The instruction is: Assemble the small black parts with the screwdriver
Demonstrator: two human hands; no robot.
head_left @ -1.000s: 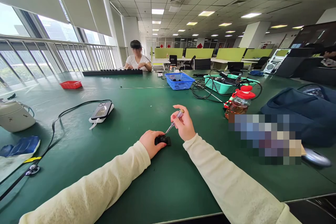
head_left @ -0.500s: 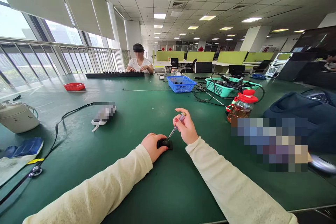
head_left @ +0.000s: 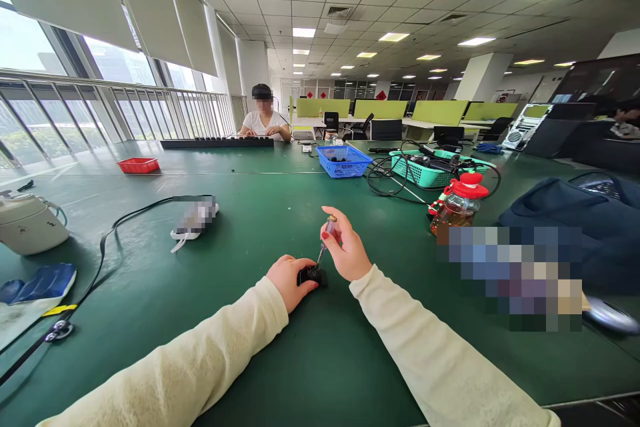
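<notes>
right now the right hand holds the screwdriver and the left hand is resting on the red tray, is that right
Not quite: the left hand holds the black part. The head view shows the red tray well away from it. The right hand does hold the screwdriver.

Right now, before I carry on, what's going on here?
A person is working on a small black part on the green table. The left hand holds it between thumb and fingers, while the right hand holds a screwdriver-like tool, tip pointing down at the part. What the tip meets is too small to tell. Across the table sits another person; a blue basket stands farther back.
</notes>
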